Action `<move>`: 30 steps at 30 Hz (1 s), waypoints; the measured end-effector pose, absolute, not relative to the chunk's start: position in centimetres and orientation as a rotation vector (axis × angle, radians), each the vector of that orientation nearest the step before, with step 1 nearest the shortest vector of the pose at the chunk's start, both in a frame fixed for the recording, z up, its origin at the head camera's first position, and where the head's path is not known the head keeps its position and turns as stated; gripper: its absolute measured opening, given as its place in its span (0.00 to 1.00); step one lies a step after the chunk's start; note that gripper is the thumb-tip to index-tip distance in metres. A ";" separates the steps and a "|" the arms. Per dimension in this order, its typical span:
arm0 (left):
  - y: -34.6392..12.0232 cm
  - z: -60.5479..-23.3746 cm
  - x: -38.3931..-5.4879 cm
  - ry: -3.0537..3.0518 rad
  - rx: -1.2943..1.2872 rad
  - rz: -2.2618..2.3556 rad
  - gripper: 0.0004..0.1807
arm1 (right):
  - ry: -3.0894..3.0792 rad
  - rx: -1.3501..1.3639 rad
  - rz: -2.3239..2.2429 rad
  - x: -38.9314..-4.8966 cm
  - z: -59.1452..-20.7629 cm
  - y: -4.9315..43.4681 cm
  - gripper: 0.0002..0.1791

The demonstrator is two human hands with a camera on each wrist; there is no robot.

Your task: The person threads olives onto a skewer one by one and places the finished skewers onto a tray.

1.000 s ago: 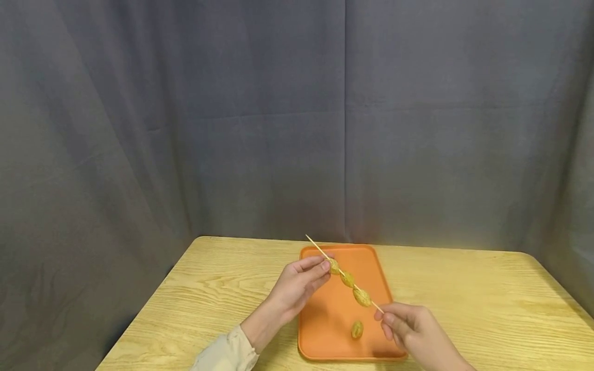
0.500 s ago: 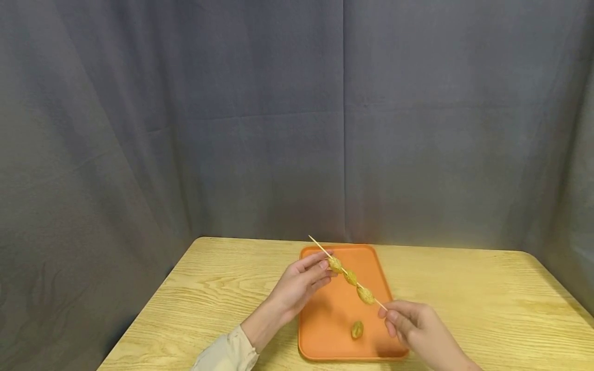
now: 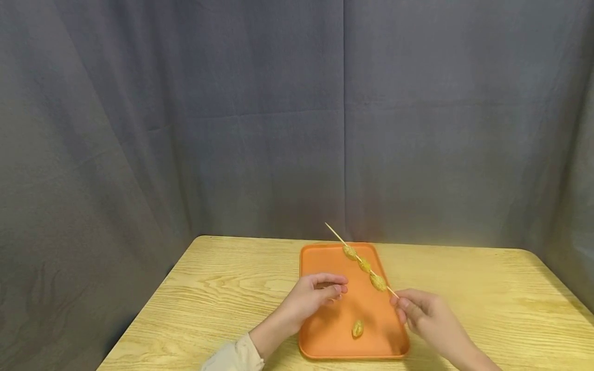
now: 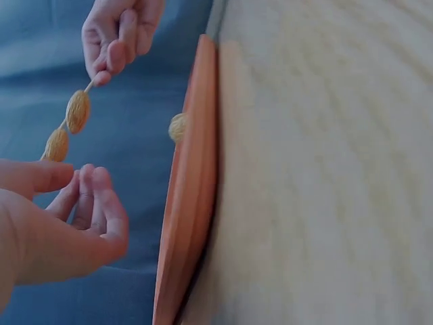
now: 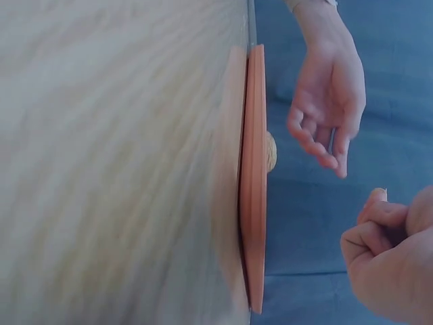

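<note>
A thin wooden skewer (image 3: 335, 234) carries three oval, wrinkled, yellow-brown pieces of food (image 3: 378, 282). My right hand (image 3: 429, 315) pinches its lower end between thumb and fingers, while the bare pointed end slants up toward the back left. My left hand (image 3: 310, 298) is apart from the skewer, over the left side of the orange tray (image 3: 325, 344), its fingers relaxed and slightly bent with nothing in them. In the right wrist view the left hand (image 5: 331, 88) faces the right with bare fingers. One loose oval piece (image 3: 357, 329) of the same kind lies on the tray.
The orange tray lies on a light wood-grain table (image 3: 223, 288). Grey curtains (image 3: 278, 129) hang behind and at both sides of the table.
My left hand has let go of the skewer at its uppermost piece and dropped lower. My right hand has moved up and to the right with the skewer. The loose piece has stayed put.
</note>
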State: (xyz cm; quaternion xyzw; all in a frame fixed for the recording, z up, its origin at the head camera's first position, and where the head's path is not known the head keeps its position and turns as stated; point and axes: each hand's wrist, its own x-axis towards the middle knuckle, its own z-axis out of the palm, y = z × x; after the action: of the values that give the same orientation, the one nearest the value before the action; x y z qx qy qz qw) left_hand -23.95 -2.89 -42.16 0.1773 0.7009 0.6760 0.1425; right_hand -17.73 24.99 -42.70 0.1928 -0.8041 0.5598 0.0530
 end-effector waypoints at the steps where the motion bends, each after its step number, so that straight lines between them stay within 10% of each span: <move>1: -2.7 -42.3 -23.8 2.057 0.533 1.908 0.11 | -2.450 0.560 1.685 -17.8 -42.7 25.1 0.11; 30: -1.3 -44.6 -21.9 2.407 0.780 1.362 0.13 | -2.470 0.534 1.568 -18.4 -42.5 25.7 0.10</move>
State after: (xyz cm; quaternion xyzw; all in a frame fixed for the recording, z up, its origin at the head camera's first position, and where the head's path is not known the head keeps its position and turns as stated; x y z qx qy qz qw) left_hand -21.91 -1.29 -44.56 0.2691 0.8301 0.4698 0.1337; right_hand -18.43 25.72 -42.52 0.1790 -0.8277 0.5253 0.0838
